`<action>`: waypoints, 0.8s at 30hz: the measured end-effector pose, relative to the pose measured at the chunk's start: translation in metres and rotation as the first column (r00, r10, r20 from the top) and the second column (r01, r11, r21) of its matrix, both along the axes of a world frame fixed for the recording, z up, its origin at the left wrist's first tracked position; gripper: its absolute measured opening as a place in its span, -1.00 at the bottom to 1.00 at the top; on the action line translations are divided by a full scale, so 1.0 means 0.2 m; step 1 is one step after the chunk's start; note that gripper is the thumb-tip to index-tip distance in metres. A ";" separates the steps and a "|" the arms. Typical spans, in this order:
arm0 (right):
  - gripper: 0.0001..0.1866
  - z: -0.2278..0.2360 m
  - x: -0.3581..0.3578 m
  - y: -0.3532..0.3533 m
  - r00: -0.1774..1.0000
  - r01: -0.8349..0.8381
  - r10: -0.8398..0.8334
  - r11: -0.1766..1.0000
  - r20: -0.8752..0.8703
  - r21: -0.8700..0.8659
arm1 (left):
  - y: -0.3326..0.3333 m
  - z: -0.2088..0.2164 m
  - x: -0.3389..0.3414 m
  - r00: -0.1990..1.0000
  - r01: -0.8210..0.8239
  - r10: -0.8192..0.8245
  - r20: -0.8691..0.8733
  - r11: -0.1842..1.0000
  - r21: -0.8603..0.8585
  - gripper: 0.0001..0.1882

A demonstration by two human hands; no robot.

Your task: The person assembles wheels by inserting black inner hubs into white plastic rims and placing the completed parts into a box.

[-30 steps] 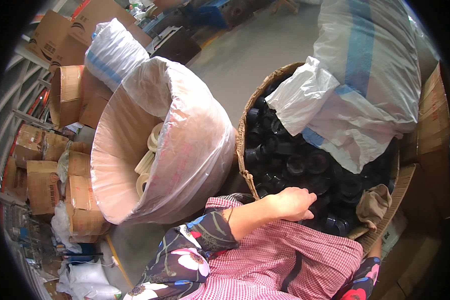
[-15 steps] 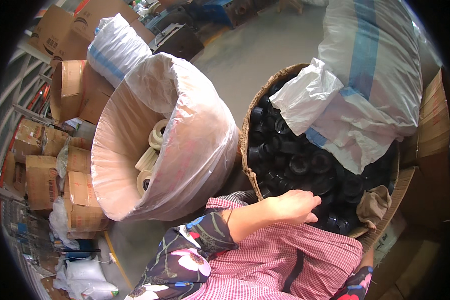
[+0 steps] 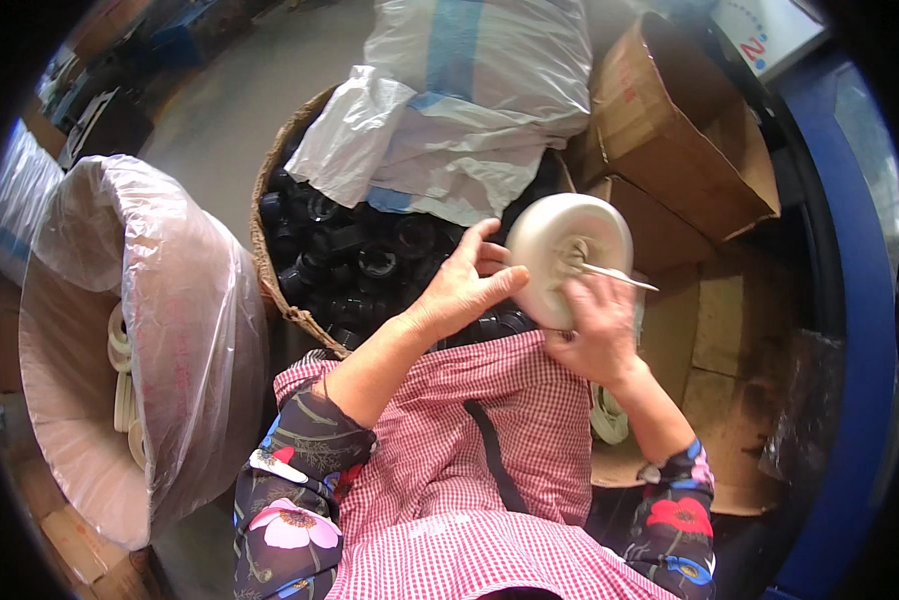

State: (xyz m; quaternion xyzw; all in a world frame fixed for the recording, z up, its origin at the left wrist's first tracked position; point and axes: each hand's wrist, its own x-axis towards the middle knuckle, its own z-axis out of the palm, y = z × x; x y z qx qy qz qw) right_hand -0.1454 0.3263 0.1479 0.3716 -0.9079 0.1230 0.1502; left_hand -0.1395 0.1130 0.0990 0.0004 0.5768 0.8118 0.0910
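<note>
Gray floor shows at 10 o'clock, and a brown box sits far out at 2 o'clock. Nearer the middle, also toward 2 o'clock, is a white disc with 1 thin stick poking out. Right hand grips the disc at its 5 o'clock side. Left hand is open at its 9 o'clock side; I can't tell if it touches. Black parts fill a tub by that hand, under a sack at 12 o'clock.

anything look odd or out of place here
A thin pale strip juts out near the middle of the cream round piece in the right hand, breaking its smooth shape. The blue-striped white sack also slumps over round black plastic parts, partly hiding them.
</note>
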 end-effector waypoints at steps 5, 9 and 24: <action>-0.28 -0.01 0.07 -0.16 0.994 -0.111 0.111 0.992 -0.003 -0.061 | 0.03 0.03 -0.01 0.981 -0.189 0.182 0.069 0.975 0.120 -0.46; -0.17 0.04 0.09 -0.20 0.971 -0.241 0.240 0.970 0.018 0.039 | -0.06 -0.03 -0.05 0.986 -0.068 0.006 0.165 0.925 0.373 -0.56; -0.17 0.35 0.19 0.04 0.929 -0.305 0.165 0.850 0.332 0.430 | 0.21 0.06 -0.09 0.840 0.338 -0.517 0.163 0.735 0.588 -0.35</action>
